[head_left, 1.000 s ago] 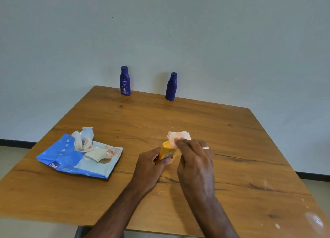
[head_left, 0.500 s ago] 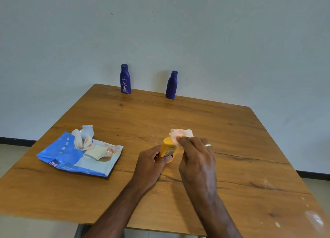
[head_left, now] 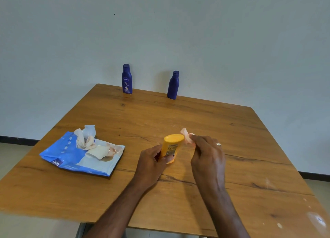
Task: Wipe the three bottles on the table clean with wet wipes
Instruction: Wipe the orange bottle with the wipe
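Observation:
My left hand [head_left: 151, 163] grips a small yellow bottle [head_left: 171, 146] near the middle of the wooden table [head_left: 250, 166], tilted away from me. My right hand [head_left: 208, 157] pinches a crumpled pale pink wet wipe [head_left: 186, 137] just right of the bottle's top end. Two dark blue bottles stand upright at the far edge: one with a label [head_left: 127, 79] on the left, a plain one [head_left: 173, 85] to its right. A blue wet-wipe pack [head_left: 71, 157] lies at the left with a wipe [head_left: 85, 136] sticking out of its opening.
The wall stands close behind the table's far edge. White smudges mark the table's near right corner [head_left: 317, 220]. The floor shows past the left and right edges.
My right hand with the wipe has slid off the top of the yellow bottle to its right side, uncovering the bottle's end. The left hand keeps its grip.

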